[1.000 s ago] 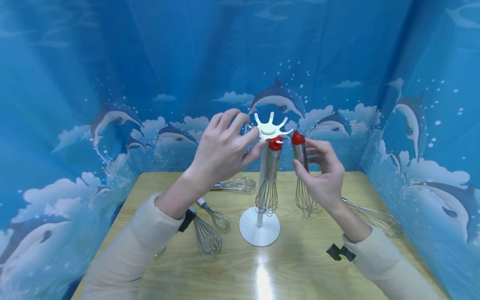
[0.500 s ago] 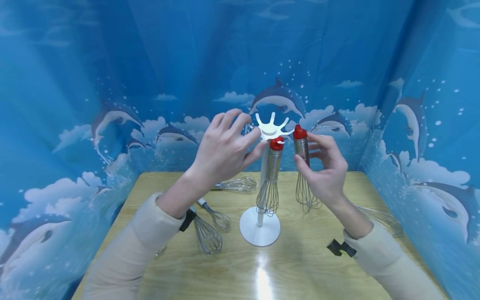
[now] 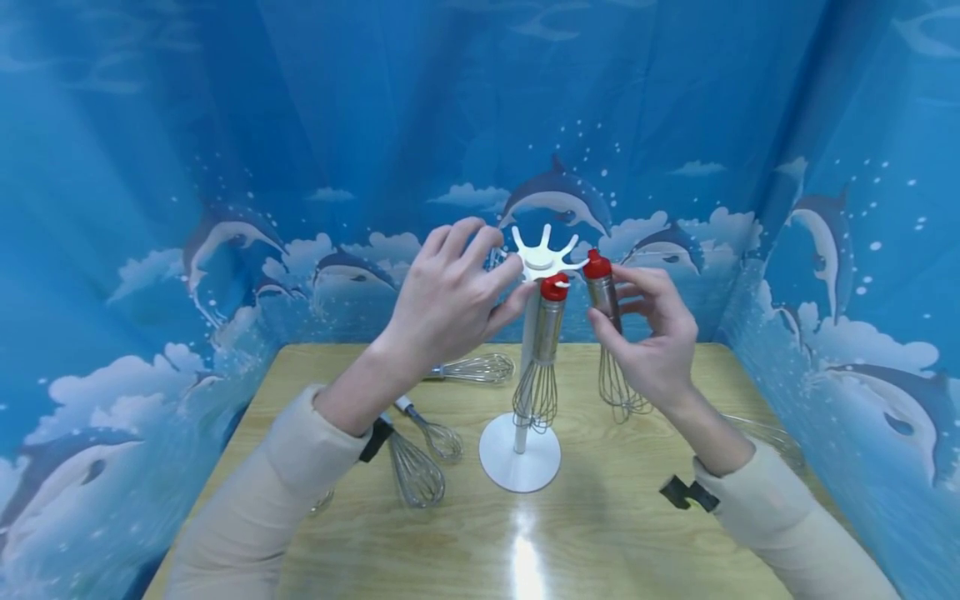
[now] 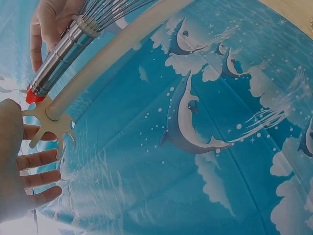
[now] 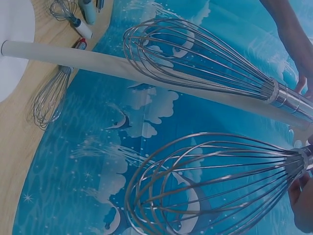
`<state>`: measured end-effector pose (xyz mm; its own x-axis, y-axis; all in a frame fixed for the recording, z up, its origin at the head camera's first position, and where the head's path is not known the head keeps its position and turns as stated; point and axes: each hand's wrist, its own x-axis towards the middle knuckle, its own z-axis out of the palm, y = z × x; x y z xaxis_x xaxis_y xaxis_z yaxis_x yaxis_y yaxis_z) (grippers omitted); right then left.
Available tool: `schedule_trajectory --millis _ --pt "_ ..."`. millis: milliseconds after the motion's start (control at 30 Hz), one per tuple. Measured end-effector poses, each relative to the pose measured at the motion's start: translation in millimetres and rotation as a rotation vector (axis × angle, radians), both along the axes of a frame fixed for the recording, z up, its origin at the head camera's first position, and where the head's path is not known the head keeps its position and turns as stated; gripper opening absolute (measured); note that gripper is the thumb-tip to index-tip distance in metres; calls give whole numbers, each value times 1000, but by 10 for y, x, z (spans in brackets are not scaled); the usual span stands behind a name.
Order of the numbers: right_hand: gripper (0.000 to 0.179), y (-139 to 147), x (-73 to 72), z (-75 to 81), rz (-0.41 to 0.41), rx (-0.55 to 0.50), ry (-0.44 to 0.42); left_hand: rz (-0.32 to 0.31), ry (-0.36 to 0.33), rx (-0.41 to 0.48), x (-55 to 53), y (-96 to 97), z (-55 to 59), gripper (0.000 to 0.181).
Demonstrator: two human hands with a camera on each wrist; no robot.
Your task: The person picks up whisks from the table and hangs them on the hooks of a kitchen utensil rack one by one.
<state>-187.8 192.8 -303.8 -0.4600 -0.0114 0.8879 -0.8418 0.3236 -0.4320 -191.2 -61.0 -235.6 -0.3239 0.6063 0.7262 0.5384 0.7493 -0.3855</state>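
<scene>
In the head view a white stand (image 3: 538, 257) carries a ring of prongs on top of its post. A steel whisk with a red cap (image 3: 549, 327) hangs upright from a front prong. My left hand (image 3: 450, 292) pinches the left side of the prong ring between thumb and forefinger. In the left wrist view its other fingers (image 4: 41, 180) stretch past the prongs. My right hand (image 3: 660, 329) grips a second red-capped whisk (image 3: 602, 293) by its handle, wires down, the cap right by a right-hand prong. Its wire loops (image 5: 296, 164) fill the lower right wrist view.
On the wooden table (image 3: 420, 550) lie several more whisks: one behind the post (image 3: 480, 368), a large one (image 3: 417, 471) and a small one (image 3: 438, 437) at left, another (image 3: 768, 433) behind the right forearm. The stand's round base (image 3: 520, 475) is in the middle. Dolphin-print curtains (image 3: 480, 125) enclose the table.
My right hand has risen slightly and shifted right with its whisk, which now tilts with its wires further right. The stand's top has shifted a touch rightward. My left hand has barely moved.
</scene>
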Motion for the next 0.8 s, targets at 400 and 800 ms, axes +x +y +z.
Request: schedule_trajectory --millis 400,800 --pt "52 30 2 35 -8 57 19 -6 0 3 -5 -4 -7 33" --pt "51 16 -1 16 8 83 36 -5 8 3 -8 -6 -10 33"
